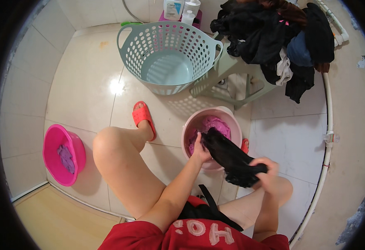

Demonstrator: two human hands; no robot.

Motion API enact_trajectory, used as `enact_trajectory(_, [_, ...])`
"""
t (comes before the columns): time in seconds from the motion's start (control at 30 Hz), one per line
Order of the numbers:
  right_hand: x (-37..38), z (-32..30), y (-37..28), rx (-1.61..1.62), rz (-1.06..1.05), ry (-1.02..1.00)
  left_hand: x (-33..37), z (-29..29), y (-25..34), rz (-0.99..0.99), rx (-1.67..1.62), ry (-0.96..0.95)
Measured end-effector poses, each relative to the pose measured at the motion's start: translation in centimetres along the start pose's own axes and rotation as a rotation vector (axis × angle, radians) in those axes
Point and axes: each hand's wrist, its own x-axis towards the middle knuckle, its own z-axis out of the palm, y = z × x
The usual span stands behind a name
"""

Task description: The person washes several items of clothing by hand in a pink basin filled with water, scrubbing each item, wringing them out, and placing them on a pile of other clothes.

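My left hand [201, 152] curled in a grip | my left forearm [175, 199] slanting back and leftward from it, across my left thigh [134, 179] | my right hand [267, 173] gripping too, blurred, right of my left and nearer my body | my right forearm [267, 216] running back from that hand | my right knee [287, 189] just beside it

Long black cloth [231, 156], crumpled, aslant between both hands [200, 150], partly over a pale pink basin [194, 123]
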Motion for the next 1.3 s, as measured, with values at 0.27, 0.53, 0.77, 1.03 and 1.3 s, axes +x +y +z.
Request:
enact_trajectory(0.27, [5.4, -3.6, 11.2, -0.53, 0.164, 0.011, 1.9, -0.7, 1.6, 0.068, 0.127, 0.052])
enact_trajectory(0.53, [8.1, 11.5, 21.6, -0.683, -0.182, -0.097, 4.4, -7.0, 0.8, 0.179, -0.01, 0.236])
enact_trajectory(0.77, [8.8, 8.4, 20.3, -0.972, -0.141, -0.335, 1.0, -1.7, -1.2, 0.082, 0.422, 0.618])
enact_trajectory(1.03, [6.2, 8.4, 6.7, -0.882, -0.562, -0.202, -1.0, -0.4, -1.5, -0.133, 0.164, -0.299])
enact_trajectory(1.3, [1.5, 7.7, 4.0, -0.701, -0.154, 0.387, -2.2, 4.2, -2.6, -0.085, 0.114, -0.47])
